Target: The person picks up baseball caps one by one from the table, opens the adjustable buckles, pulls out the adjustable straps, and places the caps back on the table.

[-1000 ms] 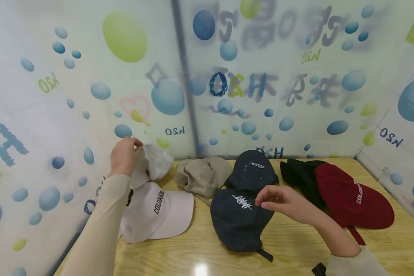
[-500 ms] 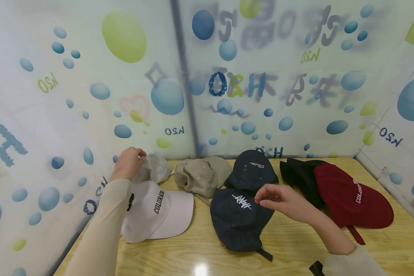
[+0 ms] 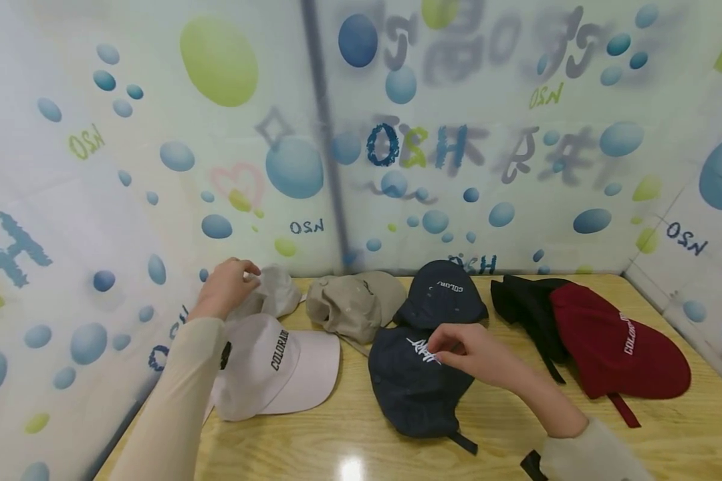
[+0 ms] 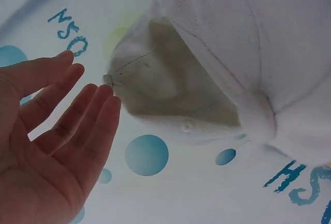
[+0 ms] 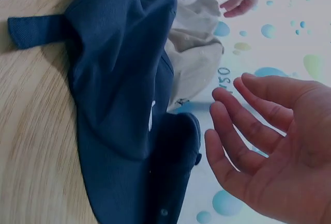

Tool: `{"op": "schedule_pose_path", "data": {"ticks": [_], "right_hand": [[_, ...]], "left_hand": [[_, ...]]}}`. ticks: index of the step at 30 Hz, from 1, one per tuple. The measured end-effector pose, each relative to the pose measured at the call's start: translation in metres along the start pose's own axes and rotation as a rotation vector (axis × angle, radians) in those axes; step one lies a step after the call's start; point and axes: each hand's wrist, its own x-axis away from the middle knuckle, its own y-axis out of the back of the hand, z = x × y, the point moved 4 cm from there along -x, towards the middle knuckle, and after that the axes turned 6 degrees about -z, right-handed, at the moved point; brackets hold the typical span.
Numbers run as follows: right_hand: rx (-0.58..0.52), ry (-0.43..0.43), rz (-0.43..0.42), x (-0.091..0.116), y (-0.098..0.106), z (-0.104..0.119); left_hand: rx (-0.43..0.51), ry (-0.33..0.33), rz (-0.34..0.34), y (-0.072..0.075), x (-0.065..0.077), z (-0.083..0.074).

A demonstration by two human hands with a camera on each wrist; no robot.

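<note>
At the back left, a white cap rests behind a pale cap lettered COLORADO. My left hand hovers at the white cap's near left side. The left wrist view shows that hand's relaxed fingers beside the cap's hollow underside, holding nothing. Over a navy cap with white HEART lettering, my right hand hangs with loosely bent fingers and nothing in them. A second navy cap stands right behind that one. In the right wrist view, the front navy cap lies beside the right hand's fingertips.
Between the white and navy caps sits a beige cap. On the right, a dark red cap leans against a black cap. All rest on a wooden table enclosed by printed curtains at the back and sides.
My left hand held the white cap raised a second ago; it has lowered the cap behind the pale one and let go. My right hand has shifted slightly left over the navy cap.
</note>
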Motion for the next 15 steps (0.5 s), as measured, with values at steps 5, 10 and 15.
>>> {"op": "schedule_pose_path", "data": {"ticks": [5,10,15], "right_hand": [[0.114,0.025,-0.093,-0.011,-0.003,0.004],[0.349,0.023,-0.286,-0.022,0.0,0.004],[0.49,-0.037,-0.349,-0.03,0.003,-0.003]], "left_hand": [[0.021,-0.001,0.011,0.002,0.006,-0.005],[0.022,-0.023,0.004,0.004,0.011,-0.008],[0.032,-0.029,-0.003,0.006,0.015,-0.013]]}}
